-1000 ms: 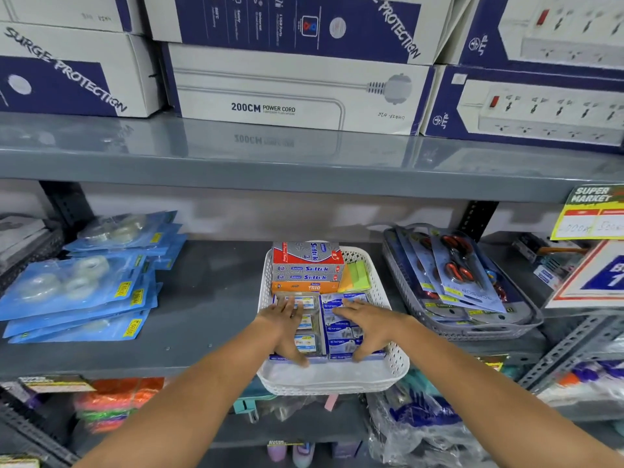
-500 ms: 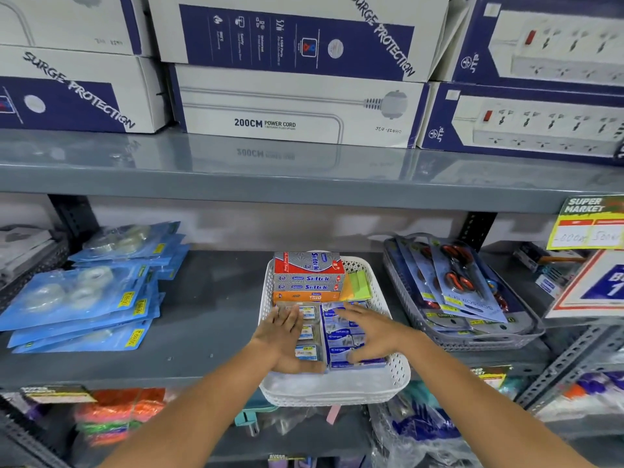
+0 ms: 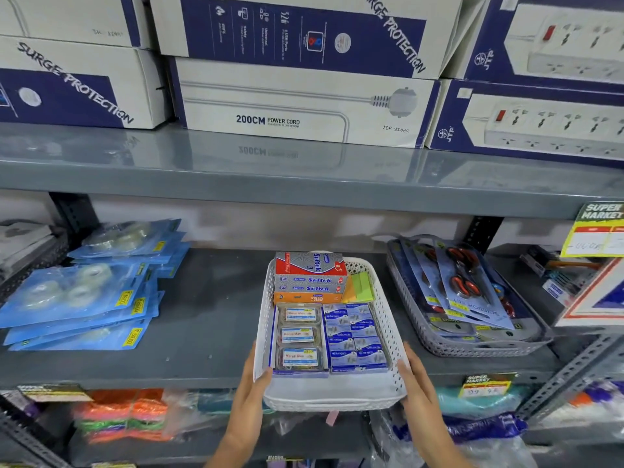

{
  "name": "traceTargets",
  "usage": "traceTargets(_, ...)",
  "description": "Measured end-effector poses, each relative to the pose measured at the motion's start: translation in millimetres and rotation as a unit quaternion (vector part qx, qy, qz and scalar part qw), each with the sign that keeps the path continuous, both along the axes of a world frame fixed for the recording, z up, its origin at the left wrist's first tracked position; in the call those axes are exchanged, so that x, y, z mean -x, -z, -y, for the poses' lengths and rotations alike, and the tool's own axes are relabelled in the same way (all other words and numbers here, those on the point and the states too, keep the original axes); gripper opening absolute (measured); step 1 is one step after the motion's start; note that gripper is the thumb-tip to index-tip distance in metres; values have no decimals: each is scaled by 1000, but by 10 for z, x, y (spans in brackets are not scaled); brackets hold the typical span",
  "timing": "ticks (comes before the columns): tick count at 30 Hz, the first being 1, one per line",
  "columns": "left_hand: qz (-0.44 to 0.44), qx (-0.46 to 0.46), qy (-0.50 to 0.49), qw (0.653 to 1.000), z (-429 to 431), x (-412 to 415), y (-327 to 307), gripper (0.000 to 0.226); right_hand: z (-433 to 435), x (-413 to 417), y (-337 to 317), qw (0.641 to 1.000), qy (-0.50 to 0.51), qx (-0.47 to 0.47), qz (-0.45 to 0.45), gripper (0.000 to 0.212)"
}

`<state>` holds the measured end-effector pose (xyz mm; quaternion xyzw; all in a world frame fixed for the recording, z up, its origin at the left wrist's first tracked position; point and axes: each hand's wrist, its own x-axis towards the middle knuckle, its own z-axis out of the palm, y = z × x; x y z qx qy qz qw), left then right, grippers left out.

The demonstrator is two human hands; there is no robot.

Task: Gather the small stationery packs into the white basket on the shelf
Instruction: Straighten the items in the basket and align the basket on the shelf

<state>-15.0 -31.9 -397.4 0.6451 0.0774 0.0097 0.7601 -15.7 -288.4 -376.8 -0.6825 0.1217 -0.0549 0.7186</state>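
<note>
Now off the small packs (image 3: 332, 336) and onto the white basket (image 3: 337, 390): left hand (image 3: 258, 378) flat against its left wall, right hand (image 3: 413, 378) against its right, fingers (image 3: 409, 358) straight, gripping nothing. Packs inside it; probably only needs sliding back on the shelf (image 3: 209, 332).

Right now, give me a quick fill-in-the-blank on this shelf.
The left hand and right hand touch the sides of the ____ basket.
The scissor packs lie in a ____ tray.
The orange box sits ____ the Softek boxes.
Missing: white; grey; under.
</note>
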Motion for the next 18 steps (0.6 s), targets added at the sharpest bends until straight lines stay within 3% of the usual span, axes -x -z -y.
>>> traceTargets(10,13,-63,-9,998,-9,-119,57,39,4,-188,63,996,-15,87,10,44)
traceTargets(18,31,-146,45,988,-139,-488,-12,57,41,-612,23,990,-22,137,-24,50)
